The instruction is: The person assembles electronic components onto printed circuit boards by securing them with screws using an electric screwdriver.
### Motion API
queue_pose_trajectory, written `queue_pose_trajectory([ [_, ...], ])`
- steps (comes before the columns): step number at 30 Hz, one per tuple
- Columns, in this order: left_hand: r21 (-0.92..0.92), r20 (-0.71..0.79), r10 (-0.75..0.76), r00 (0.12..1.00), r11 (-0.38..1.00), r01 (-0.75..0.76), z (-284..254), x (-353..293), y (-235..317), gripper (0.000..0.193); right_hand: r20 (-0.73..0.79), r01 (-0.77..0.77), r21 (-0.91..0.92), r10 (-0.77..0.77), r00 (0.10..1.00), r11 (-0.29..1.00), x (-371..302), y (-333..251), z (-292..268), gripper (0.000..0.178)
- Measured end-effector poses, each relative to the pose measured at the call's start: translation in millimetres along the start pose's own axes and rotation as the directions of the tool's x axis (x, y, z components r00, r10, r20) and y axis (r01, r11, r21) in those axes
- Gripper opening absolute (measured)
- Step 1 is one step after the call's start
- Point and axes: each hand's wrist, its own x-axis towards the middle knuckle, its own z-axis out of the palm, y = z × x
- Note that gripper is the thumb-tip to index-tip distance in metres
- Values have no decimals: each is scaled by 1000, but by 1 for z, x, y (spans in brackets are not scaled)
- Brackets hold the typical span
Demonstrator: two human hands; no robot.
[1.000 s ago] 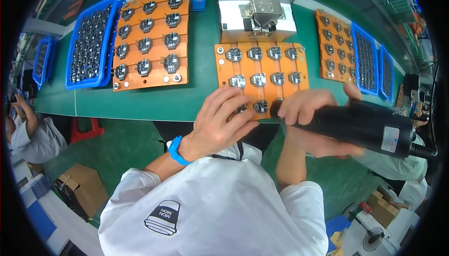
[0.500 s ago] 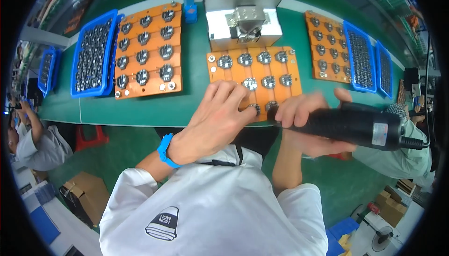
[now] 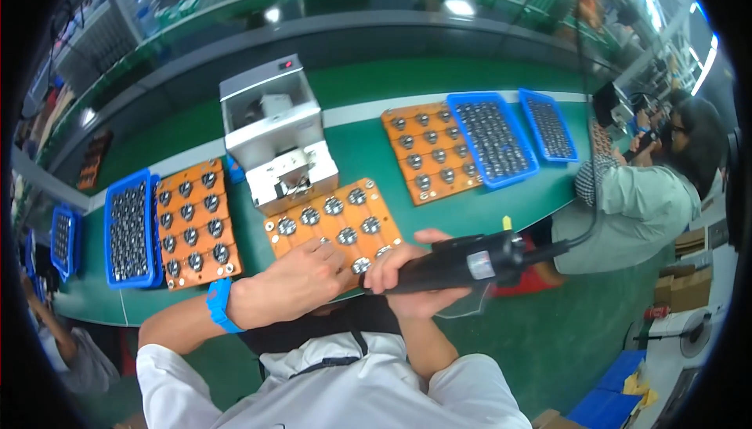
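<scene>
My right hand (image 3: 398, 271) is wrapped round a black corded electric screwdriver (image 3: 454, 264), its tip end low over the near right part of an orange plate (image 3: 388, 224). Small round metal-and-black parts (image 3: 347, 235) sit in rows on that plate. My left hand (image 3: 313, 276), with a blue wristband, rests on the plate's near left portion with fingers bent down. Its fingertips are partly hidden, close to a round part (image 3: 361, 265) beside the screwdriver's tip.
Behind the plate stands a silver-and-white machine (image 3: 274, 127). Further loaded orange plates (image 3: 174, 229) and blue trays (image 3: 110, 233) flank it on both sides of the green table (image 3: 356, 155). A cord (image 3: 580, 237) trails right, toward a co-worker (image 3: 646, 209).
The view has swung up and to the right, showing more of the far side and the co-worker. Both hands stay at the plate, the screwdriver still in my right hand.
</scene>
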Motion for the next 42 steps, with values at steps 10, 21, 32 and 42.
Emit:
queue_pose_trajectory([
  [10, -391, 125, 79, 989, 920, -24, 1, 10, -31, 10, -68, -113, -37, 111, 992, 993, -12, 16, -4, 88],
  [21, -605, -143, -229, 963, 790, 98, -62, -29, -33, 13, -135, -185, -146, 165, 977, 972, -11, 17, 6, 90],
  [32, -298, -950, -298, 95, 954, 15, -159, -73, -62, 17, -139, -32, -134, 13, 990, 991, -8, 17, 2, 81],
  [42, -480, -762, -590, 267, 791, 378, -72, -57, -101, 16, -150, 133, 17, -129, 980, 991, 18, -27, 11, 77],
])
